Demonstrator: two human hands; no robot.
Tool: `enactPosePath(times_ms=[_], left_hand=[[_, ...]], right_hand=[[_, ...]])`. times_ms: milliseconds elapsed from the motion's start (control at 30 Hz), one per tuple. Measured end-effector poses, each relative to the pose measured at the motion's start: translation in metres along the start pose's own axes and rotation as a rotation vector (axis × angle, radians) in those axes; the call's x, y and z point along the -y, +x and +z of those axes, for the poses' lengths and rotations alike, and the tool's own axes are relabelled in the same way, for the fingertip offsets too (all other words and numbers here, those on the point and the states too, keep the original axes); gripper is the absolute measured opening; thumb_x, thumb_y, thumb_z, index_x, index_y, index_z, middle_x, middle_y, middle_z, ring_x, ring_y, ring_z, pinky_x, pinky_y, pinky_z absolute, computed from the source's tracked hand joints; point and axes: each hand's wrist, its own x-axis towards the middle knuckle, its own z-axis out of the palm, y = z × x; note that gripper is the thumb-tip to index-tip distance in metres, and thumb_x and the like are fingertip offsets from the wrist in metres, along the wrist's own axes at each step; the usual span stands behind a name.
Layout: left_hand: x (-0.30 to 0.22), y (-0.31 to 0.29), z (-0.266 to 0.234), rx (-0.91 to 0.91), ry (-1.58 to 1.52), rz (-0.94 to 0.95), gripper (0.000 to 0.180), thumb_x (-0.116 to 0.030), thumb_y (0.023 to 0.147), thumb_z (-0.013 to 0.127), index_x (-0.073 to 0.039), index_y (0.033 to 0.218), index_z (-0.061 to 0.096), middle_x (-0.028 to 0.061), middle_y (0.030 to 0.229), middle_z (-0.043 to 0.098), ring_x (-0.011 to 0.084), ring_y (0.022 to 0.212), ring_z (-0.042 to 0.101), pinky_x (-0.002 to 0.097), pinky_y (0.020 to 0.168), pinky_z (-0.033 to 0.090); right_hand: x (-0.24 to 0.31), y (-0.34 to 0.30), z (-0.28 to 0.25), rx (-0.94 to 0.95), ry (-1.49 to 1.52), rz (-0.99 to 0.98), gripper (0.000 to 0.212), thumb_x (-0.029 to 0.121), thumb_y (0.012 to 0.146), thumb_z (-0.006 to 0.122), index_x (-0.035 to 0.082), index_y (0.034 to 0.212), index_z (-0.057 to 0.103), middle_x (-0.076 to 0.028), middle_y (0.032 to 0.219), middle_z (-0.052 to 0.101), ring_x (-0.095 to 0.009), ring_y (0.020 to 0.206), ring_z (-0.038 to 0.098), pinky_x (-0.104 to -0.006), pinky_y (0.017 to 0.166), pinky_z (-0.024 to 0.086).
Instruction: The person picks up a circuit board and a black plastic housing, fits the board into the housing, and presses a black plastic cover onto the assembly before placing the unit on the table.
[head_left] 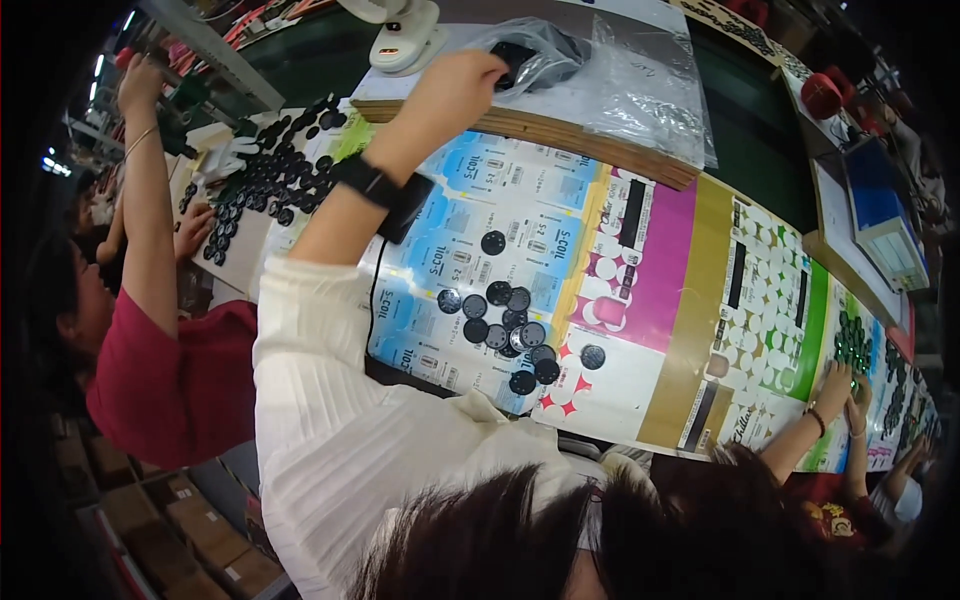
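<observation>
My left hand (pixel 468 82), at the end of a white sleeve, reaches over the raised wooden-edged shelf (pixel 585 138). A black band (pixel 368 180) circles its wrist, with a dark flat square piece beside it. The fingers are closed against a black object (pixel 514 58) at the mouth of a clear plastic bag (pixel 555 62); its kind does not show. Below the shelf, several black round discs (pixel 499 292) lie loose and partly overlapping on the blue-and-white printed sheet (pixel 460 215). One disc (pixel 593 357) rests apart on the white-and-pink area to the right. My right hand is out of view.
A white device (pixel 408 42) stands on the shelf's left end. At left, a co-worker in red (pixel 175 375) sits by many black discs (pixel 270 170). Another co-worker's hands (pixel 838 392) work over green-black pieces at far right, near a blue box (pixel 882 195). Dark hair covers the lower edge.
</observation>
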Motion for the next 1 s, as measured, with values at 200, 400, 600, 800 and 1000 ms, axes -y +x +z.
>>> enactPosePath(times_ms=[200,400,600,800,1000], left_hand=[[0.016,0.074,0.069,0.344,0.259,-0.004,0.019,-0.018,0.073,0.05,-0.002,0.077,0.059,0.0191,0.085,0.058,0.0337,0.08,0.054,0.0393,0.072,0.043],[0.089,0.067,0.11,0.26,0.096,-0.069,0.032,-0.024,0.073,0.045,-0.005,0.095,0.06,0.0235,0.097,0.055,0.0375,0.091,0.052,0.0394,0.082,0.04],[0.062,0.061,0.116,0.221,0.064,-0.145,0.055,-0.042,0.069,0.054,-0.011,0.114,0.047,0.02,0.121,0.039,0.041,0.103,0.042,0.0397,0.089,0.035],[0.041,0.045,0.104,0.263,0.336,0.021,0.07,-0.048,0.062,0.061,-0.008,0.117,0.044,0.0184,0.12,0.04,0.0358,0.106,0.041,0.0385,0.087,0.036],[0.035,0.051,0.1,0.251,0.215,-0.05,0.057,-0.042,0.061,0.065,-0.009,0.106,0.053,0.0161,0.107,0.05,0.0319,0.095,0.05,0.0368,0.081,0.041]], right_hand=[[0.133,-0.019,-0.135,0.294,0.505,-0.545,0.03,0.015,0.074,0.056,0.004,0.1,0.048,-0.01,0.097,0.051,-0.026,0.087,0.051,-0.0339,0.071,0.044],[0.177,0.101,-0.224,-0.196,0.449,-0.602,0.034,0.015,0.07,0.059,0.005,0.101,0.05,-0.014,0.1,0.053,-0.031,0.09,0.05,-0.0383,0.076,0.041],[0.204,0.281,-0.232,-0.541,0.613,-0.796,0.038,0.022,0.078,0.052,0.005,0.112,0.047,-0.015,0.102,0.054,-0.027,0.091,0.052,-0.0338,0.079,0.041],[0.272,0.377,-0.235,-0.414,0.731,-0.63,0.044,0.037,0.084,0.039,0.013,0.12,0.041,-0.012,0.114,0.05,-0.027,0.1,0.05,-0.0323,0.085,0.038],[0.281,0.406,-0.237,-0.267,0.636,-0.522,0.057,0.054,0.084,0.023,0.017,0.125,0.036,-0.006,0.117,0.049,-0.026,0.106,0.047,-0.0358,0.092,0.031]])
